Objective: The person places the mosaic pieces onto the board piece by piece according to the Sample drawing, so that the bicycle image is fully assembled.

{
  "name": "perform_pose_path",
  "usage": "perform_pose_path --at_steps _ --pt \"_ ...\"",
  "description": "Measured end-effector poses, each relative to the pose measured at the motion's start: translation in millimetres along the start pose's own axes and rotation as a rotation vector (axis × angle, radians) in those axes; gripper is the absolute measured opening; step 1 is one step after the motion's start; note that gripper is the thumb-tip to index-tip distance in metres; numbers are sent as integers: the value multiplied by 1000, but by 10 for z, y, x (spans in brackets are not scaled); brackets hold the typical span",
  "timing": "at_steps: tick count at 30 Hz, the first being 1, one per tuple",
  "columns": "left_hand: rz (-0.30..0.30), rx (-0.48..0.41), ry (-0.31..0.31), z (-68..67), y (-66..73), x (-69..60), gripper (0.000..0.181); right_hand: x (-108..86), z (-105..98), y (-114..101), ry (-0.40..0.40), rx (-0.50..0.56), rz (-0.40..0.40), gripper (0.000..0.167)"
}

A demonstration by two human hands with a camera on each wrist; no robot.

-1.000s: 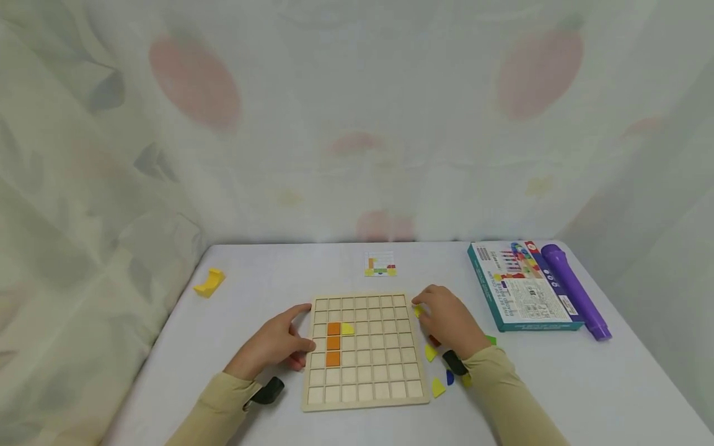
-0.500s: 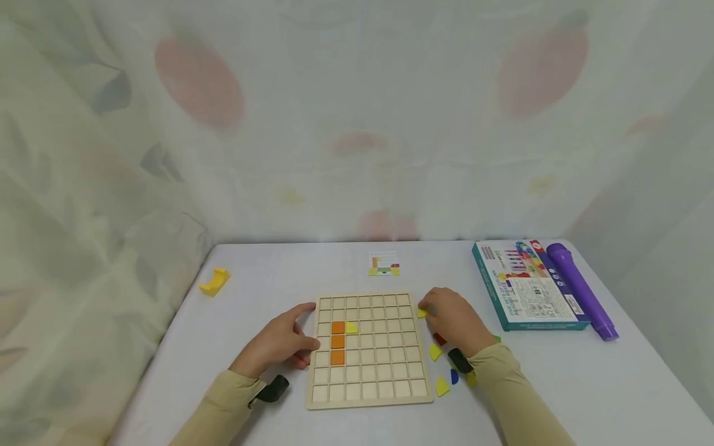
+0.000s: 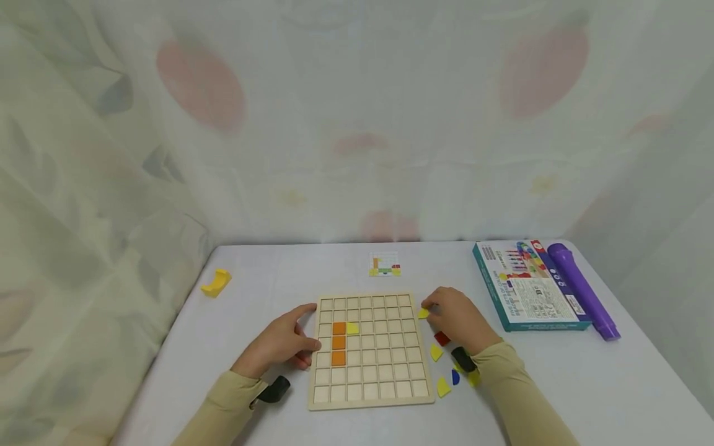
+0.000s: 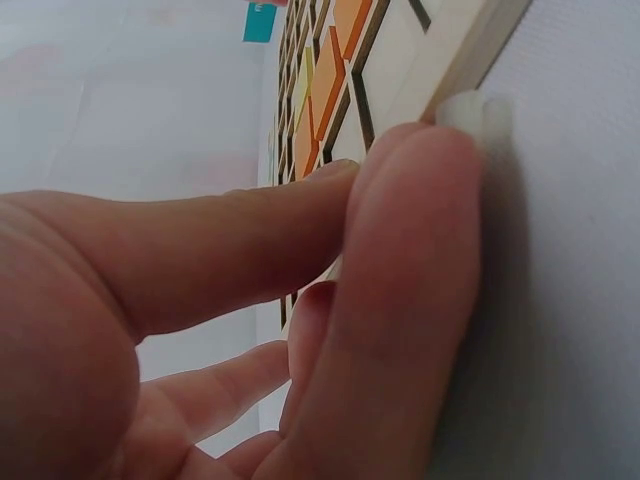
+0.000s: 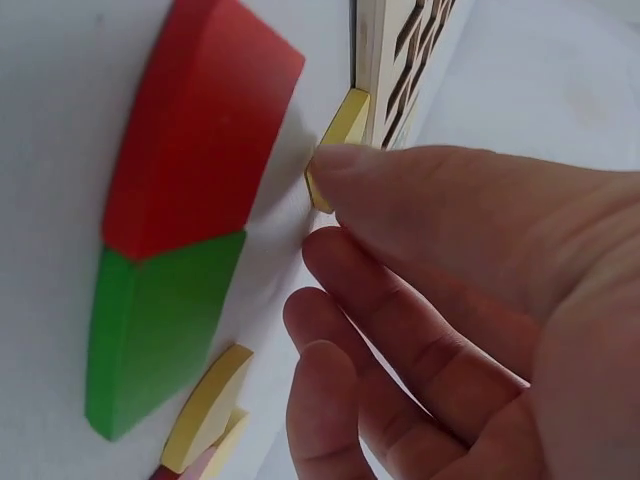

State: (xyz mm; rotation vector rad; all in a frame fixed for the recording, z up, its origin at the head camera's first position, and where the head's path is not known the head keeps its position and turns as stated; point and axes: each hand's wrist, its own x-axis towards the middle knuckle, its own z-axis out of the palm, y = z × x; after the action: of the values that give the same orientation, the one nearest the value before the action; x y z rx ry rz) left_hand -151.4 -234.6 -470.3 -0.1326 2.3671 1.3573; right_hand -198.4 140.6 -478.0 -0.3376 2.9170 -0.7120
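Wooden board (image 3: 370, 373): left hand (image 3: 279, 342) grips its nine-o'clock edge. Yellow piece (image 3: 424, 314), at board's two o'clock: right hand (image 3: 460, 316) pinches it.

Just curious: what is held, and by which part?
The left hand holds the board by its left rim; right hand touches a yellow piece, grip unclear.

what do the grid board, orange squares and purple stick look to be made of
Grid board: probably unpainted wood, matte, given its pale rim. Orange squares: painted wood or plastic, smooth, evenly colored; can't tell which. Purple stick: likely plastic, smooth, from its uniform color and rounded end.
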Motion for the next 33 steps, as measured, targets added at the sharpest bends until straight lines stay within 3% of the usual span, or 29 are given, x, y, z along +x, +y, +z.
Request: perform_pose_path --at_steps 23,33 --pt "-1 20 7 14 -34 24 93 12 7 11 -42 26 38 18" --pt "-2 33 12 18 -34 20 89 -35 -114 -22 -58 42 62 19"
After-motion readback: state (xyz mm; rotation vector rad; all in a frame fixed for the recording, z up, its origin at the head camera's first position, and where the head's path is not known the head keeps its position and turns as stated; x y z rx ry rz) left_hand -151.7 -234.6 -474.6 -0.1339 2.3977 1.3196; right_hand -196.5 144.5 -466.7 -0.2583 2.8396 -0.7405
